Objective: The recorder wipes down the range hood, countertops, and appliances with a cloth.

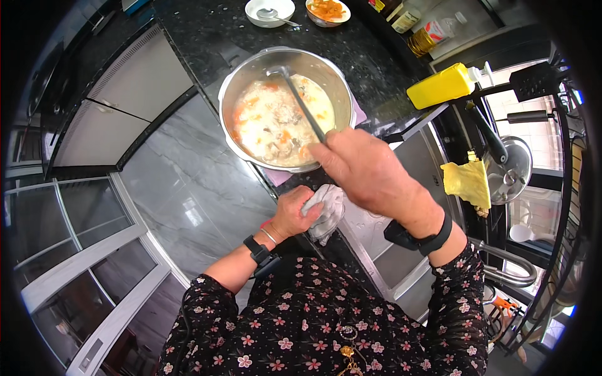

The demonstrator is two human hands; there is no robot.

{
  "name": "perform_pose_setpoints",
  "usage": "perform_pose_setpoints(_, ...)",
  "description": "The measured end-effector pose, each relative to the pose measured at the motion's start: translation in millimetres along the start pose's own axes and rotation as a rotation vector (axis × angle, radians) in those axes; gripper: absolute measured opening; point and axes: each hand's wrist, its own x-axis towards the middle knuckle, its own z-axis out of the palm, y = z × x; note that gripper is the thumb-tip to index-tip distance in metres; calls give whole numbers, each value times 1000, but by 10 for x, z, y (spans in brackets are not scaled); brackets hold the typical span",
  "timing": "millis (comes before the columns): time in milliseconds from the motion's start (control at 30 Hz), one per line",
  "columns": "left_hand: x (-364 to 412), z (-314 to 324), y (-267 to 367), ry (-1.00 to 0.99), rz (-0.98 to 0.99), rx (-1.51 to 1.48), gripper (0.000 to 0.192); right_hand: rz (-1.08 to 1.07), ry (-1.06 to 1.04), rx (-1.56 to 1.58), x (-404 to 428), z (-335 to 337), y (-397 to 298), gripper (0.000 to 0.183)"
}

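Observation:
A large metal pot (229, 117) stands on the dark speckled countertop, filled partway with a pale soup (273, 117) holding orange pieces and lumps. My right hand (362, 169) grips the handle of a metal ladle (303, 103) over the pot's near right rim. The ladle's head rests near the far inner wall, above the soup's surface or at its edge; I cannot tell which. In front of the pot, my left hand (296, 209) holds a bunched grey-white cloth (328, 209) by the counter's edge. A pink cloth (277, 177) shows from under the pot.
Beyond the pot are a white bowl (256, 19) with a spoon (277, 16) and a bowl of orange pieces (328, 10). A yellow bottle (439, 87) stands right, above the metal sink (414, 155). A yellow cloth (468, 181) and glass lid (515, 176) are beyond the sink.

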Motion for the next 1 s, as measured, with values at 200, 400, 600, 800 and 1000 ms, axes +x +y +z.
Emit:
perform_pose_setpoints(200, 33, 9, 23, 6, 9, -27, 16, -9, -47, -76, -89, 104, 203, 28)
perform_pose_setpoints(400, 8, 14, 6, 17, 13, -13, 17, 124, 16, 22, -128, 25, 218, 28)
perform_pose_setpoints(600, 23, 12, 36, 16, -10, -5, 22, 494, 322, 571, -201, -122, 175, 18)
perform_pose_setpoints(800, 25, 14, 37, 18, 0, -3, 22, 275, 310, 332, -319, -124, 111, 25)
perform_pose_setpoints(1000, 25, 8, 27, 16, 0, -17, 21, 218, 179, 85, -345, -85, 41, 33)
